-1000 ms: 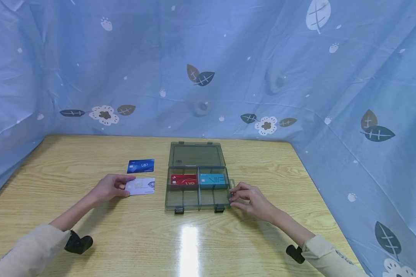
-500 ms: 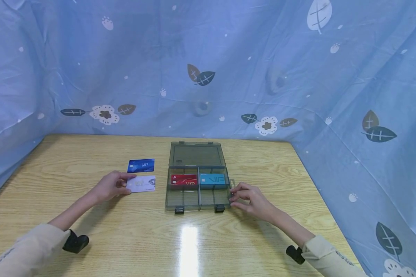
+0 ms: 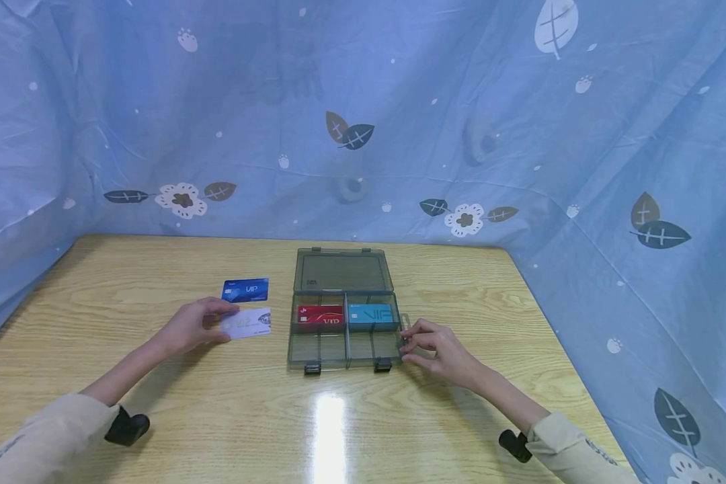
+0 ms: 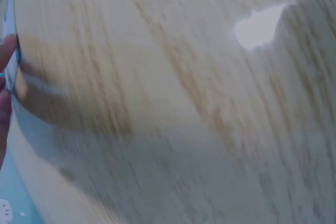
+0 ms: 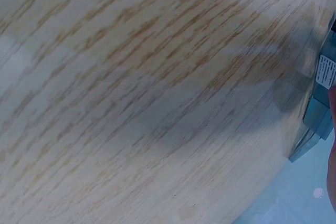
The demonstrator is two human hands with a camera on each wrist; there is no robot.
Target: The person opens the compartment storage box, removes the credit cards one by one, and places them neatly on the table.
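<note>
My left hand (image 3: 196, 326) pinches the left end of a white VIP card (image 3: 251, 323), thumb at its lower corner and fingers along the upper one. In the left wrist view only the fingertips (image 4: 6, 51) show, against the thin edge of the card. Just behind it lies a blue VIP card (image 3: 245, 290). To the right, a clear grey divided plastic box (image 3: 317, 346) stands with its lid (image 3: 343, 271) laid back. A red VIP card (image 3: 320, 314) and a teal VIP card (image 3: 370, 314) sit in its back compartments. My right hand (image 3: 438, 351) grips the box's right side by the handle.
The wooden table (image 3: 230, 417) reaches back to a blue patterned curtain (image 3: 278, 134), which also hangs along both sides. Two dark latches (image 3: 312, 368) stick out at the box's front edge. A bright reflection lies on the tabletop in front of the box.
My left hand has moved slightly away from me with the white card, bringing it nearer the blue card. The right hand and the box stay in place.
</note>
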